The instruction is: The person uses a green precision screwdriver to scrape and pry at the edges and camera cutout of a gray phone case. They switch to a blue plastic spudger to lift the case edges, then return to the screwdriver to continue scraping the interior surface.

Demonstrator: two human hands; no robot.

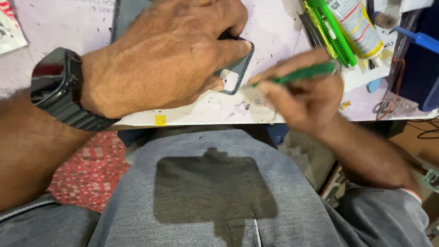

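My left hand (169,55) presses down on a dark grey phone case (238,68) lying on the white worktop (274,32). Only the case's corner with the camera cut-out shows past my fingers. A black smartwatch (57,87) is on that wrist. My right hand (304,91) grips a thin green tool (302,74) like a pen, its tip pointing left toward the case's corner, close to my left thumb. The tool and right hand are blurred.
At the back right lie a green utility knife (336,34), a tube with a yellow and white label (359,23) and a blue tool (418,39). The worktop's front edge runs just above my grey shirt (219,183). A red patterned cloth (89,171) sits lower left.
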